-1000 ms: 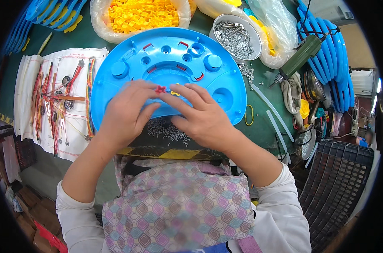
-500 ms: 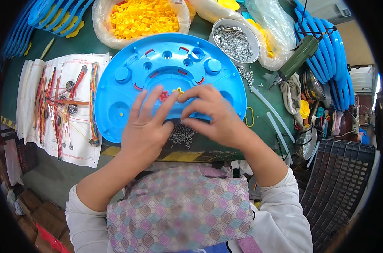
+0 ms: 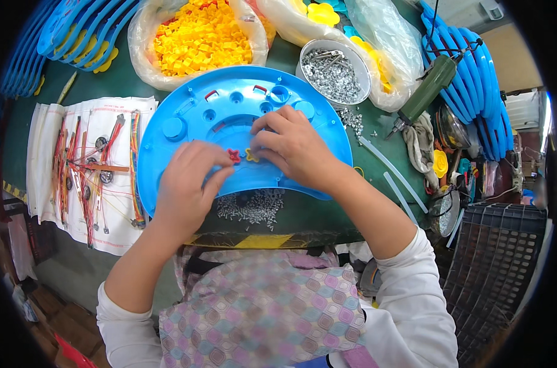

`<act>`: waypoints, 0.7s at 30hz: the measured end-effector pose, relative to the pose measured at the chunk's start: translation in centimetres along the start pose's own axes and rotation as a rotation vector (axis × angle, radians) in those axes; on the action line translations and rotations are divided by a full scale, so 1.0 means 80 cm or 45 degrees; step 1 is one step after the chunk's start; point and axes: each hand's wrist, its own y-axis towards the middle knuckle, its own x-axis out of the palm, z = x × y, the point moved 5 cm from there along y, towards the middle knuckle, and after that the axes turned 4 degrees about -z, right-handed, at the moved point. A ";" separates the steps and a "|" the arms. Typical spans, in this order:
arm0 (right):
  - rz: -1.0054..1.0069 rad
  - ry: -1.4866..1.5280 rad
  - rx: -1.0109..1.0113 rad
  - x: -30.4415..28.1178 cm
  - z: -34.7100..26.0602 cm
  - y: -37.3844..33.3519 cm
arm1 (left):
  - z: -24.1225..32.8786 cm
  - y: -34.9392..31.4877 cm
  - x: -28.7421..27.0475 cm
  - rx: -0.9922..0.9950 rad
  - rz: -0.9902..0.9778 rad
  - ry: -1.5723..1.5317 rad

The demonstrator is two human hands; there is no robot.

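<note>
A curved blue plastic panel (image 3: 186, 161) lies on the green table before me, posts and wells facing up. Near its middle sit a red star-shaped piece (image 3: 234, 155) and, just right of it, a yellow star-shaped piece (image 3: 252, 155). My left hand (image 3: 189, 184) is over the panel's left part, slightly blurred, fingers bent towards the red piece and thumb apart from them. Bent inward over the panel, my right hand (image 3: 291, 147) has its fingertips closed together beside the yellow piece. Whatever they pinch is hidden.
Small screws (image 3: 254, 205) lie in front of the panel. Behind it stand a bag of yellow parts (image 3: 202, 43) and a bowl of metal parts (image 3: 334, 76). Wired components (image 3: 100, 159) lie on white sheets at left. A green power screwdriver (image 3: 429, 89) hangs at right.
The panel sits slightly lower and more to the left in view. My left hand has drawn back left from the star pieces. My right hand has shifted up, its fingers curled closer together.
</note>
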 end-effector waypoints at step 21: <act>0.005 0.073 0.190 -0.015 -0.006 0.019 | -0.022 0.029 0.003 0.025 -0.163 0.247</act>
